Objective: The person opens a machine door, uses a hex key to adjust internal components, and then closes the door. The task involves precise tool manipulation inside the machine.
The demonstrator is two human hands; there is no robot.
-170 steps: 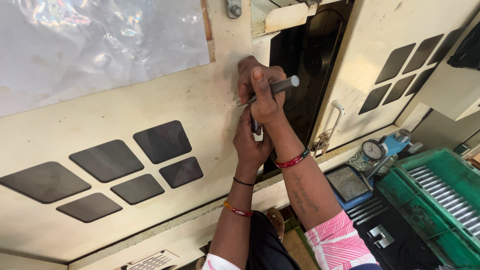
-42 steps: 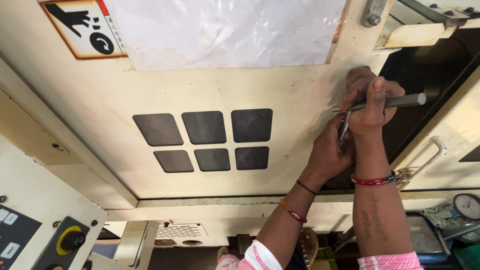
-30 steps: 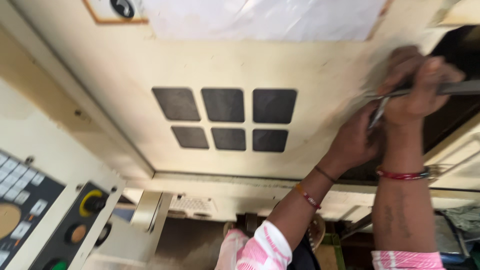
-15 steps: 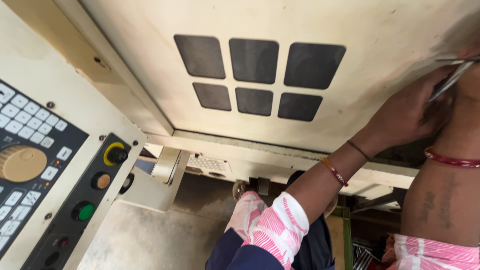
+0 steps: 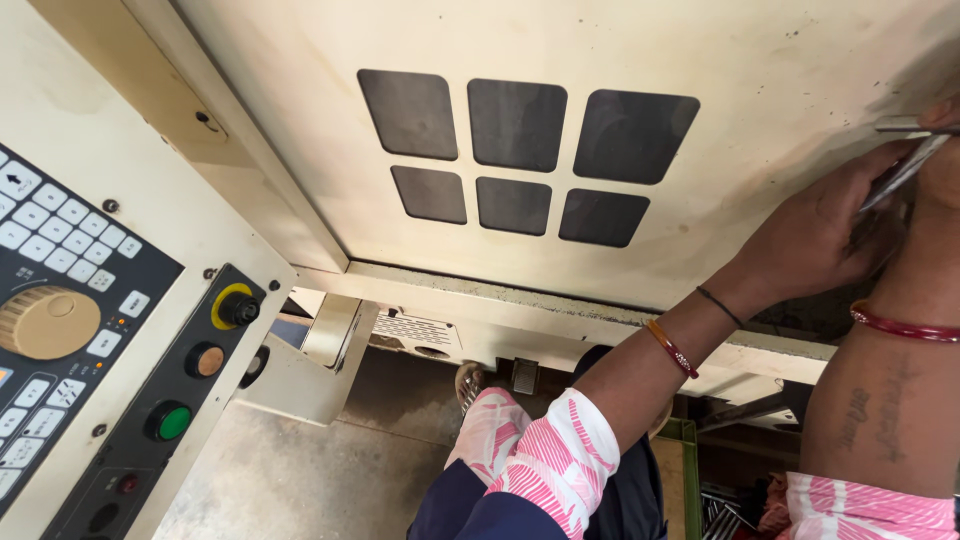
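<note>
Left hand (image 5: pixel 815 235) is reaching up toward 2 o'clock, fingers curling narrow around the lower end of a thin metal rod (image 5: pixel 893 178) against the cream door (image 5: pixel 760 60) of the machine. The rod is lying with its long axis running from 7 to 1 o'clock, upper end going under the right hand (image 5: pixel 940 140) at the frame's 3 o'clock edge. Right hand is mostly cut off by the frame; cannot tell its grip, though a second grey bar (image 5: pixel 900 125) is poking out level from it toward 9 o'clock. Left hand is the nearer one to the rod's visible part, sitting at its 7 o'clock end and touching it. Six dark window panes (image 5: pixel 520 160) are sitting well apart at 9 o'clock from the hands. Control panel (image 5: pixel 90 330) with a yellow-ringed knob (image 5: pixel 237 307), orange button (image 5: pixel 208 360) and green button (image 5: pixel 172 421) is filling the 8 o'clock corner, well apart from both hands. Pink striped sleeve (image 5: pixel 560 460) is showing at 6 o'clock.
</note>
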